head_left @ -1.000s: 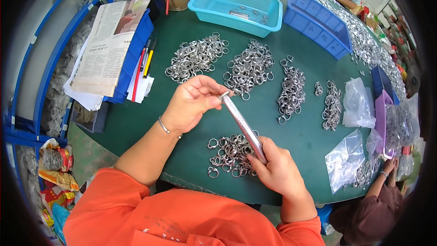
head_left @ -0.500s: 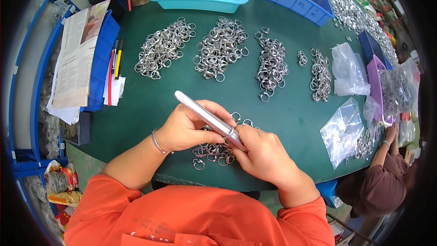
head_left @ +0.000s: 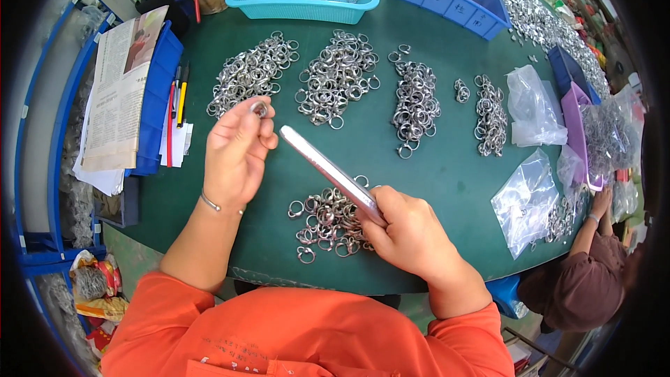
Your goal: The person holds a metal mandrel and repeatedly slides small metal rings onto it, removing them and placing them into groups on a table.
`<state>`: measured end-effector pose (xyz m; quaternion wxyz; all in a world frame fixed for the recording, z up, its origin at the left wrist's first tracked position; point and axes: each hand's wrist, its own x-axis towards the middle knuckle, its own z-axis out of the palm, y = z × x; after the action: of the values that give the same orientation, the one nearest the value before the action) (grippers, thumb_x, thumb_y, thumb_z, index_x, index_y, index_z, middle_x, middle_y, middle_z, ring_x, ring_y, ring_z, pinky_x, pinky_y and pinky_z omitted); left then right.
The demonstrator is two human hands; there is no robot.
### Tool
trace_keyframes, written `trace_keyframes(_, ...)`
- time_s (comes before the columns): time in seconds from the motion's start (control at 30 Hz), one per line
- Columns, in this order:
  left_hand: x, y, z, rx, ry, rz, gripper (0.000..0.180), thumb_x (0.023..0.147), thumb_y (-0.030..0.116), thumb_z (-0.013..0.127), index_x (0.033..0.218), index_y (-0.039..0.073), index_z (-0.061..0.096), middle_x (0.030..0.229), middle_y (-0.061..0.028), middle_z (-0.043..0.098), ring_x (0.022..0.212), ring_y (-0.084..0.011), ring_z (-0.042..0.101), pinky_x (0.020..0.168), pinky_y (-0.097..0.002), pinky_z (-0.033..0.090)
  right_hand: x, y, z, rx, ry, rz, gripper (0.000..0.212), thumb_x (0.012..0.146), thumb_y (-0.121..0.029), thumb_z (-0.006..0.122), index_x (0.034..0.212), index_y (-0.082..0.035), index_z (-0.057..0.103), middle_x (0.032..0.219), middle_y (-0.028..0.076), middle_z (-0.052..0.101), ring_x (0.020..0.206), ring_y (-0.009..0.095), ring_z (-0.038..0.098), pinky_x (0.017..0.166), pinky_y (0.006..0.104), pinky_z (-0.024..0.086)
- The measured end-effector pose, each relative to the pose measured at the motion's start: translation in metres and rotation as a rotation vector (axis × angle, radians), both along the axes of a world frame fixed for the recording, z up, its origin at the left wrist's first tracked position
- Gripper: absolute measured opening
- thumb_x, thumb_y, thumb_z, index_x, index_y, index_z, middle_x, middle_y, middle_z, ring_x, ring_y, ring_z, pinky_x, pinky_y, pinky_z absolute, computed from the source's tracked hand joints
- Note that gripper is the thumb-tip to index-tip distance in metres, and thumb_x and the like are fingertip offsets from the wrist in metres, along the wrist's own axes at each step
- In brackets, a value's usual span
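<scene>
Over the green table point(head_left: 447, 199), across the nearest pile of rings point(head_left: 325, 222), best to steady the metal rod point(head_left: 329, 172), clamped by its near end in the right hand point(head_left: 408, 236), and, pinched in the left hand point(head_left: 235, 145) just off the tip, to hold lightly the single ring point(head_left: 259, 108).

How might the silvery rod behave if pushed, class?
The silvery rod is probably stiff: it juts straight from the right hand, gripped near one end. Its shiny surface may be slippery. Its slender, apparently rounded shape could let it roll.
</scene>
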<state>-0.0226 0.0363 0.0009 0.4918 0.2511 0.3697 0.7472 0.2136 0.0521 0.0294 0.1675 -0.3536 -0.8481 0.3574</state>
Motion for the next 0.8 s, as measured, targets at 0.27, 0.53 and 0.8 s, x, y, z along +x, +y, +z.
trace_keyframes(0.27, -0.005, -0.005, 0.006, 0.005, 0.014, -0.237, 0.015, 0.089, 0.010, 0.053, 0.096, -0.003, 0.056, 0.086, -0.0118, 0.058, 0.059, -0.0128, 0.056, 0.051, -0.0234, 0.048, -0.002, -0.002, 0.002, -0.007, -0.037, -0.009, 0.016, 0.075, -0.007, 0.058, 0.084, -0.001, 0.046, 0.070, 0.018, 0.057, 0.062, 0.037, 0.057, 0.055, 0.0441, 0.047)
trace_keyframes(0.53, -0.007, -0.003, -0.009, 0.070, -0.055, -0.269, 0.014, 0.085, 0.010, 0.059, 0.091, -0.003, 0.058, 0.086, -0.0108, 0.057, 0.067, -0.0117, 0.056, 0.056, -0.0227, 0.049, -0.003, -0.002, 0.000, -0.004, -0.003, -0.009, 0.013, 0.076, -0.010, 0.061, 0.078, -0.001, 0.052, 0.065, 0.017, 0.056, 0.057, 0.036, 0.055, 0.052, 0.0408, 0.044)
trace_keyframes(0.8, 0.000, -0.008, 0.001, 0.033, -0.085, -0.441, 0.012, 0.076, -0.001, 0.061, 0.088, -0.003, 0.059, 0.083, -0.0126, 0.054, 0.063, -0.0132, 0.051, 0.054, -0.0220, 0.044, -0.002, -0.003, 0.003, -0.031, -0.024, -0.006, 0.011, 0.074, -0.008, 0.061, 0.079, -0.002, 0.053, 0.067, 0.017, 0.057, 0.061, 0.035, 0.057, 0.054, 0.0400, 0.045)
